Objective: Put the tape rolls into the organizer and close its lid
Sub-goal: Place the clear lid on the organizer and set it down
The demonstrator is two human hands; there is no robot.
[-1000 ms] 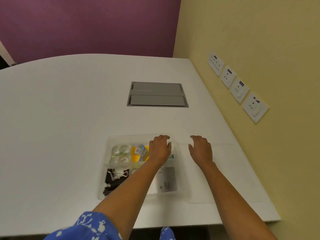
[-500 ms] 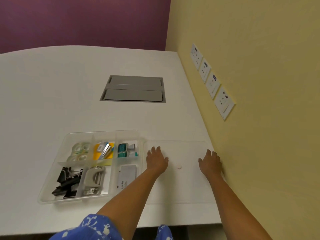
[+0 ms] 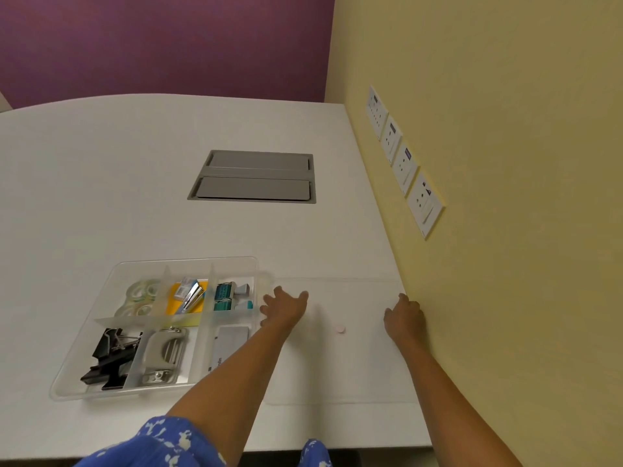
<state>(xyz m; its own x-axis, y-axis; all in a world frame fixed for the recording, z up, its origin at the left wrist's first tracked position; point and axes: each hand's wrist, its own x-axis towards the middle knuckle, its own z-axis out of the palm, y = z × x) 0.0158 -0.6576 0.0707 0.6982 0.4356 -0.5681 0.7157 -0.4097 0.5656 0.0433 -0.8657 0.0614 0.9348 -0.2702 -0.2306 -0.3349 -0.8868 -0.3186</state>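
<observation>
The clear plastic organizer [image 3: 188, 262] sits open on the white table. Clear tape rolls [image 3: 141, 294] lie in its back left compartment. Its transparent lid [image 3: 337, 365] lies flat on the table just right of the organizer, with a small pink dot [image 3: 339, 329] in its middle. My left hand [image 3: 286, 308] rests at the lid's left edge beside the organizer, fingers spread. My right hand [image 3: 404, 318] rests at the lid's right edge, close to the yellow wall. Neither hand has lifted anything.
Other compartments hold black binder clips [image 3: 108, 355], a grey hole punch [image 3: 161, 355], a stapler on yellow notes [image 3: 192, 294] and teal boxes [image 3: 226, 294]. A grey cable hatch [image 3: 253, 176] is set into the table behind. Wall sockets [image 3: 401, 160] line the yellow wall on the right.
My left hand left the organizer and moved right onto the lid's left edge. My right hand slid right to the lid's far edge by the wall. The view turned right.
</observation>
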